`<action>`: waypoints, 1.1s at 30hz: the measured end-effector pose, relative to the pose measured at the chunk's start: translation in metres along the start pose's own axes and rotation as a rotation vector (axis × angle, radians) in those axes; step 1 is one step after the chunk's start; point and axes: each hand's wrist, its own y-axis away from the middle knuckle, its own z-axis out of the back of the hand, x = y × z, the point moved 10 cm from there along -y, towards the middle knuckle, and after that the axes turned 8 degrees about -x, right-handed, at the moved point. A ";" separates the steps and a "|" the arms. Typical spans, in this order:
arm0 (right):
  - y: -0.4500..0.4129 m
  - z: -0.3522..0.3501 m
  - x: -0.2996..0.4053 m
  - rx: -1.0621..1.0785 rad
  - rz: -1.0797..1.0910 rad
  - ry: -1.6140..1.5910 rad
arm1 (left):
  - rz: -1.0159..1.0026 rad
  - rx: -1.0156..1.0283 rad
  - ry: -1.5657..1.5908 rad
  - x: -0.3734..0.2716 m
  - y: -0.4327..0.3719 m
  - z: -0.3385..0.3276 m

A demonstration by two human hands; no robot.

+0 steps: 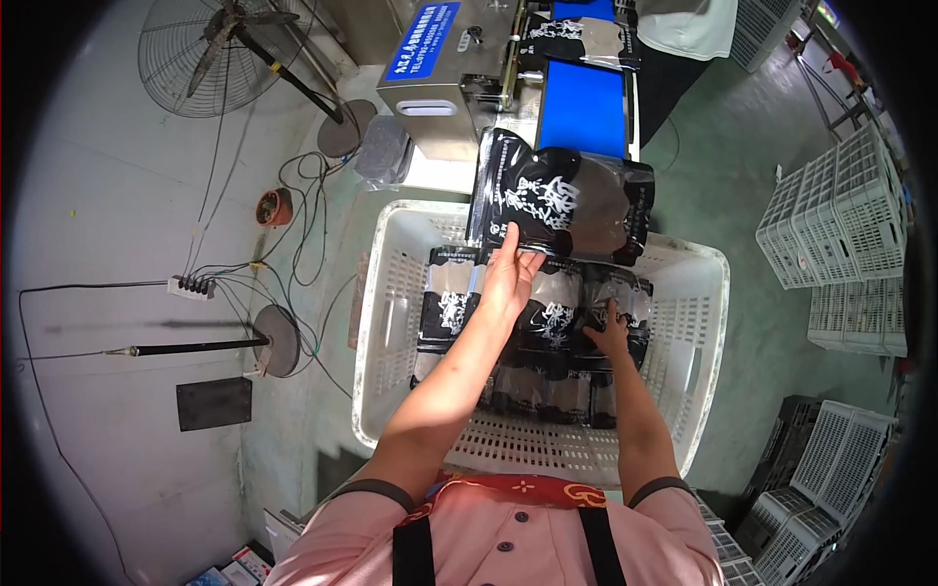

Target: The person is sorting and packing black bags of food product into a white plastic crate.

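A black printed pouch (602, 209) with a clear window lies across the near end of a blue conveyor belt (584, 110). My left hand (511, 277) has its thumb over the pouch's lower edge and the other fingers tucked beneath. Below is a white perforated plastic basket (709, 322) with rows of similar packed pouches (448, 297) inside. My right hand (612, 333) reaches into the basket on the right, fingers apart over a packed pouch (639, 293). Whether those fingertips press on it is hard to see.
A stainless-steel machine (432, 91) flanks the belt, where another pouch (571, 38) lies farther back. A person (685, 29) stands beside it. Stacked crates (835, 212) stand right. Cables (300, 212), a power strip (192, 288) and a caged fan (212, 58) are left.
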 end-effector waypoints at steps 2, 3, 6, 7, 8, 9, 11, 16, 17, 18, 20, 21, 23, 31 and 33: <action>-0.012 -0.001 -0.002 0.097 0.002 -0.054 | -0.102 0.010 -0.070 -0.014 0.007 0.001; -0.018 0.006 -0.008 0.038 0.009 -0.126 | -0.138 0.015 -0.083 -0.022 0.017 -0.011; -0.015 0.033 -0.011 -0.224 -0.097 -0.362 | -0.289 0.111 -0.227 -0.050 0.063 -0.053; -0.008 0.044 0.004 -0.291 -0.063 -0.254 | -0.348 0.148 -0.230 -0.062 0.085 -0.070; 0.000 0.058 0.029 -0.286 -0.038 -0.267 | -0.392 0.147 -0.250 -0.075 0.109 -0.087; 0.007 0.056 0.068 -0.079 0.119 -0.498 | -0.423 0.162 -0.315 -0.085 0.129 -0.098; 0.053 0.059 0.141 0.333 0.384 -0.691 | -0.448 0.207 -0.389 -0.097 0.164 -0.111; 0.256 0.114 0.272 1.174 0.716 -0.965 | -0.474 0.284 -0.336 -0.108 0.254 -0.129; 0.280 0.123 0.274 1.271 0.711 -1.062 | -0.512 0.301 -0.349 -0.106 0.270 -0.132; 0.301 0.135 0.277 1.373 0.700 -1.159 | -0.550 0.315 -0.363 -0.104 0.283 -0.134; 0.326 0.159 0.280 1.397 0.700 -1.227 | -0.575 0.312 -0.373 -0.101 0.307 -0.133; 0.329 0.171 0.280 1.470 0.556 -1.454 | -0.587 0.315 -0.432 -0.098 0.315 -0.132; 0.321 0.183 0.269 1.448 0.192 -1.796 | -0.670 0.302 -0.564 -0.092 0.330 -0.126; 0.273 0.190 0.208 0.876 -0.161 -1.965 | -1.485 0.828 -1.431 0.025 0.412 -0.114; 0.266 0.181 0.180 0.771 -0.188 -1.942 | -1.495 0.937 -1.564 0.060 0.395 -0.086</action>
